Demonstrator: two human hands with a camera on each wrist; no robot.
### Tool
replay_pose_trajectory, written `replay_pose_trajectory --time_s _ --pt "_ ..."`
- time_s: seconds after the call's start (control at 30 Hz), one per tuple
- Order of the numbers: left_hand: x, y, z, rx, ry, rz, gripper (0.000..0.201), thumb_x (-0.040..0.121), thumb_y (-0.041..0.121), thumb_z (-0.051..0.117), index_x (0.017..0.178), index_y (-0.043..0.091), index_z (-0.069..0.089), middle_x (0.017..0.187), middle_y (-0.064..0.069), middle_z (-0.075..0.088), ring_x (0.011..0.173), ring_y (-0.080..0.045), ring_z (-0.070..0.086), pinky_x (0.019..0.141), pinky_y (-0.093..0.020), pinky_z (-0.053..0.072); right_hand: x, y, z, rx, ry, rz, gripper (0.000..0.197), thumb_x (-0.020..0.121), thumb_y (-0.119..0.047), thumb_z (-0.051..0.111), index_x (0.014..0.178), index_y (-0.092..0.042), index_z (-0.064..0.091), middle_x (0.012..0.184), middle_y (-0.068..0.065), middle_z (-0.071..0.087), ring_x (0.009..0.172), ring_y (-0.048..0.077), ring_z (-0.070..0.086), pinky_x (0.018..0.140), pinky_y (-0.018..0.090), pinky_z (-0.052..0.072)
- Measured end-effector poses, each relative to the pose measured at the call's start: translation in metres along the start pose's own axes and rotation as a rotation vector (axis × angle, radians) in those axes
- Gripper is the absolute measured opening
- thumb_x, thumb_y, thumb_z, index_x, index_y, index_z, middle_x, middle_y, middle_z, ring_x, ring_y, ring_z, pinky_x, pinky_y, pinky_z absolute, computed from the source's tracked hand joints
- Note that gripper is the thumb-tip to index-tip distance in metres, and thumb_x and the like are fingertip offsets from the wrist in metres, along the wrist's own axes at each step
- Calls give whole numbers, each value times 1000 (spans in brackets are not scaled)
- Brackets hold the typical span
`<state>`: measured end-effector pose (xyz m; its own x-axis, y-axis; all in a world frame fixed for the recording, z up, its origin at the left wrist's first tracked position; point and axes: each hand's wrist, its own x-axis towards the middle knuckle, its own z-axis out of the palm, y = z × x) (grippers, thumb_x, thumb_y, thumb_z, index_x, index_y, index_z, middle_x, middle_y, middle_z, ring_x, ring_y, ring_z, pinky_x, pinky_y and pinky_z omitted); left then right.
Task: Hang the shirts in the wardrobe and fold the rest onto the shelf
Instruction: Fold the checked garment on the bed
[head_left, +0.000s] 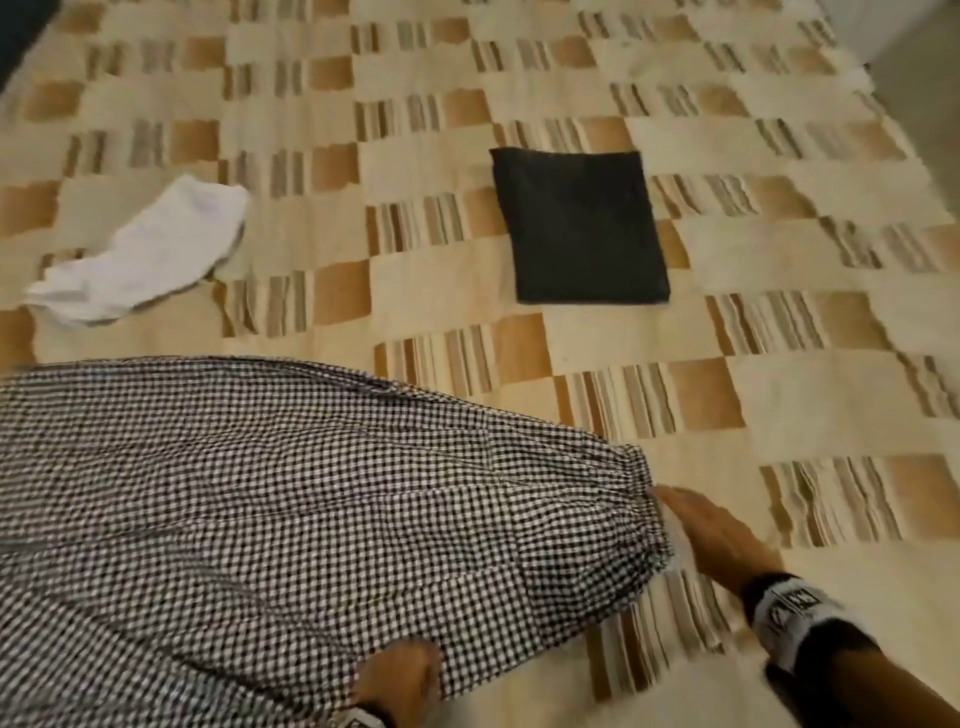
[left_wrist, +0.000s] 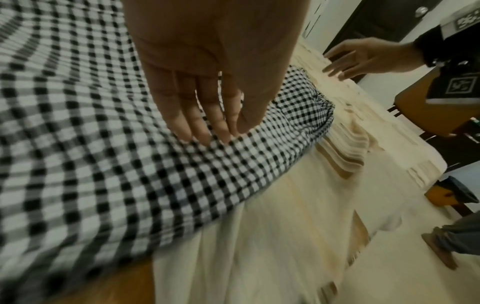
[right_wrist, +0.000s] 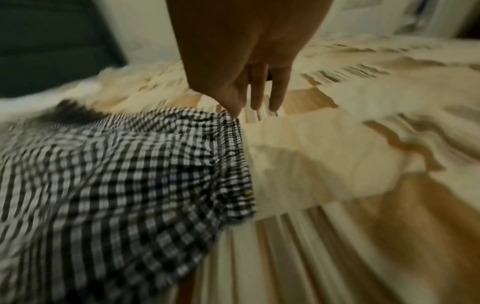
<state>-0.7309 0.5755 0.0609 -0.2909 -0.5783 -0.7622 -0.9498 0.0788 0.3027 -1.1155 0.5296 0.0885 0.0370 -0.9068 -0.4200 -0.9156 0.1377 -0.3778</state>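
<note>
checked garment (head_left: 270, 509) lies spread on bed cover (head_left: 779, 374), near side, gathered waistband end pointing right. left hand (head_left: 397, 675) at near edge of garment, fingers (left_wrist: 197, 123) straight, tips touching cloth, not pinching. right hand (head_left: 711, 535) at waistband end, fingers (right_wrist: 275, 92) extended and relaxed, tips just beside waistband; contact with cloth unclear, holds nothing. folded dark garment (head_left: 579, 226) lies flat on cover further away, well apart. crumpled white cloth (head_left: 140, 260) lies far left on cover. views blurred.
</note>
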Motion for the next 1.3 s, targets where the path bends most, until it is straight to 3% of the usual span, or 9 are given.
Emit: replay_pose_trajectory --time_s 0.13,0.23,0.4,0.53,0.73,0.8,0.93,1.13,1.3 --pt "49 13 -21 -14 190 155 32 97 40 27 118 30 49 116 11 56 106 -9 53 88 -23 43 18 9 28 401 253 450 44 92 -17 56 133 -6 44 115 19 62 104 35 58 82 32 42" --pt "76 32 -36 47 359 300 28 84 38 27 103 36 48 94 18 60 84 -1 60 67 -11 45 40 4 47 614 236 661 42 95 -30 52 128 -3 48 112 20 62 103 34 58 76 26 36" --pt "105 64 -46 111 512 445 29 81 30 36 96 26 61 88 12 62 78 -5 59 65 -15 52 69 -2 58 721 321 632 52 95 -48 45 65 -6 50 65 7 52 70 24 46 63 33 32" --pt "111 78 -46 145 462 407 34 82 36 37 111 24 49 104 6 61 93 -13 54 77 -31 55 75 -7 58 797 309 612 45 96 -46 41 78 -5 47 72 4 51 68 18 46 67 31 33" --pt "115 75 -65 211 517 429 37 94 42 27 108 26 58 103 11 61 97 -8 51 84 -31 50 74 33 50 721 305 600 25 97 -27 48 97 -3 55 96 17 59 96 32 55 77 31 36" --pt "121 64 -88 187 587 381 40 99 36 21 104 25 59 101 9 62 94 -10 53 79 -30 50 75 52 39 677 351 623 30 98 -25 47 103 3 55 103 24 60 99 35 55 79 32 37" --pt "145 21 -133 110 699 199 38 83 -3 56 119 9 56 119 -11 57 107 -31 55 85 -45 51 83 59 26 481 344 647 31 95 -21 52 113 4 50 109 28 60 103 42 56 84 43 42" --pt "168 -32 -185 117 584 21 72 79 -14 51 142 17 33 144 -11 31 124 -34 38 84 -47 50 129 -34 14 -46 503 147 44 77 -17 73 116 -5 55 111 16 60 103 35 56 86 48 46" --pt "192 -65 -216 251 435 38 38 96 14 46 133 19 43 133 -7 43 108 -29 54 78 -43 50 189 -170 38 50 37 -245 62 85 -35 66 136 -10 41 132 9 48 122 26 43 99 39 42"
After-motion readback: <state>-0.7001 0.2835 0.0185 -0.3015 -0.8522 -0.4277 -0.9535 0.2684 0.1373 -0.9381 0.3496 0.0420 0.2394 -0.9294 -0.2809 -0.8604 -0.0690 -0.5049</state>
